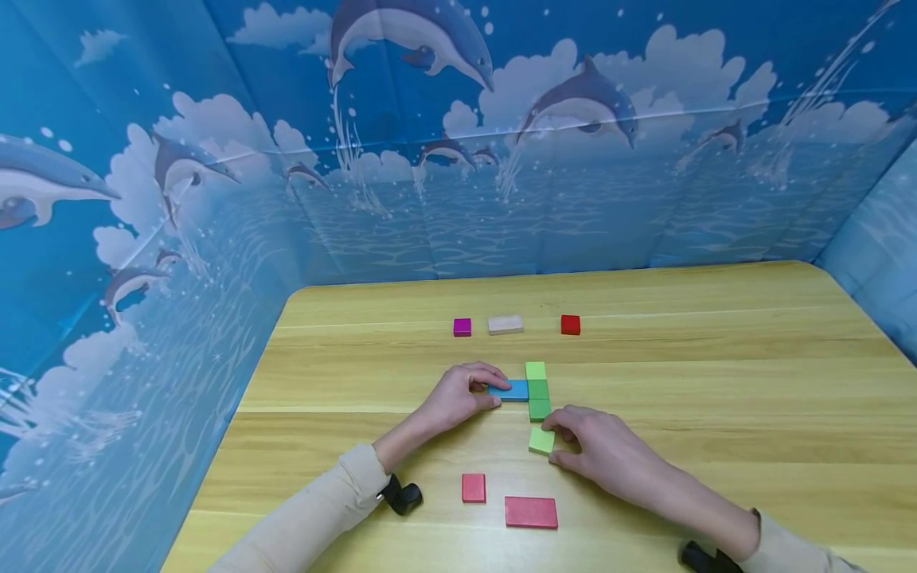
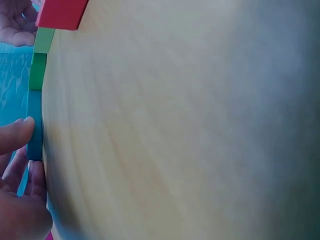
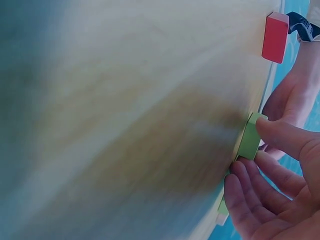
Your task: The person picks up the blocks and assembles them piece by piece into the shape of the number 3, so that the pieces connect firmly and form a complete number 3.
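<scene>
My left hand (image 1: pixel 454 398) pinches a blue rectangular block (image 1: pixel 514 390) by its left end, thumb on the near side and a finger across the top. Against the blue block's right end stands a column of green blocks: a light green one (image 1: pixel 535 371) at the far end, then two darker green squares (image 1: pixel 538 389). Just nearer than the column, a separate light green square block (image 1: pixel 541 440) sits slightly turned. My right hand (image 1: pixel 609 450) pinches it between thumb and fingers from the right. In the right wrist view, the thumb presses the side of this light green block (image 3: pixel 248 137).
Closer to me lie a small red square block (image 1: pixel 474 488) and a larger red rectangular one (image 1: pixel 531 512). Toward the back are a magenta block (image 1: pixel 462 327), a whitish block (image 1: pixel 505 324) and a red block (image 1: pixel 570 325). A dolphin-print curtain (image 1: pixel 458 199) borders the wooden table (image 1: pixel 716 358).
</scene>
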Tool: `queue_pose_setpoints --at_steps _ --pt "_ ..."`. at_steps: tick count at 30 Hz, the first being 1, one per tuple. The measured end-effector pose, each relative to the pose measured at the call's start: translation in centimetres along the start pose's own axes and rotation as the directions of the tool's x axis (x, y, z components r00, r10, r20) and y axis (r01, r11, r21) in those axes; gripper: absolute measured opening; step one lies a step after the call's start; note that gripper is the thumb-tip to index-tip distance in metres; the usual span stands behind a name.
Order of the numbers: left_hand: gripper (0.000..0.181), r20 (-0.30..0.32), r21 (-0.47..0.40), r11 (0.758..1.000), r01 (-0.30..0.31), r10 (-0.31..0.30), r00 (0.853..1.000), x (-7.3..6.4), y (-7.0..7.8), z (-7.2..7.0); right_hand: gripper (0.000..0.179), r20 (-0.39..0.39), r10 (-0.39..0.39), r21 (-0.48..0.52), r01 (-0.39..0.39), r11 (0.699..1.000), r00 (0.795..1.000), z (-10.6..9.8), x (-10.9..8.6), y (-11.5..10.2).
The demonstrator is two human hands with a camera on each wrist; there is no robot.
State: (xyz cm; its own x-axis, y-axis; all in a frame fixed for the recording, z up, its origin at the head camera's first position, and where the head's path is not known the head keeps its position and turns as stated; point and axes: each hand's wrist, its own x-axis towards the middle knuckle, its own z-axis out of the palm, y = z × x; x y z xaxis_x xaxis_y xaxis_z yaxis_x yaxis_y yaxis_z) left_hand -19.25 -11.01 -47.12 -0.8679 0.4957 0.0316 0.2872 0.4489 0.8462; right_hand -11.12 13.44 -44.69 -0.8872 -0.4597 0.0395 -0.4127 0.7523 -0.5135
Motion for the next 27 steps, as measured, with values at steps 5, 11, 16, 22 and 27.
queue_pose_setpoints --at_steps 5,11,16,22,27 --pt "0.021 -0.001 0.009 1.000 0.000 0.000 1.000 0.06 -0.06 -0.04 0.030 -0.009 0.011 -0.009 -0.011 1.000 1.000 0.03 0.13 -0.07" --pt "0.020 0.002 0.011 1.000 -0.001 0.001 1.000 0.02 -0.05 -0.07 0.031 -0.014 0.020 -0.022 -0.020 1.000 1.000 -0.03 0.27 -0.21" --pt "0.021 0.004 0.008 1.000 0.000 0.000 1.000 -0.01 0.00 -0.10 0.031 -0.017 0.000 -0.026 -0.001 1.000 1.000 -0.13 0.30 -0.21" --pt "0.021 0.007 0.011 1.000 -0.004 0.004 1.000 0.00 -0.08 -0.12 0.030 -0.011 0.031 -0.027 -0.031 0.999 0.999 -0.16 0.48 -0.34" --pt "0.021 0.007 0.012 1.000 -0.006 0.006 1.000 0.03 -0.13 -0.08 0.029 -0.010 0.044 -0.028 -0.044 0.999 0.999 -0.21 0.65 -0.32"
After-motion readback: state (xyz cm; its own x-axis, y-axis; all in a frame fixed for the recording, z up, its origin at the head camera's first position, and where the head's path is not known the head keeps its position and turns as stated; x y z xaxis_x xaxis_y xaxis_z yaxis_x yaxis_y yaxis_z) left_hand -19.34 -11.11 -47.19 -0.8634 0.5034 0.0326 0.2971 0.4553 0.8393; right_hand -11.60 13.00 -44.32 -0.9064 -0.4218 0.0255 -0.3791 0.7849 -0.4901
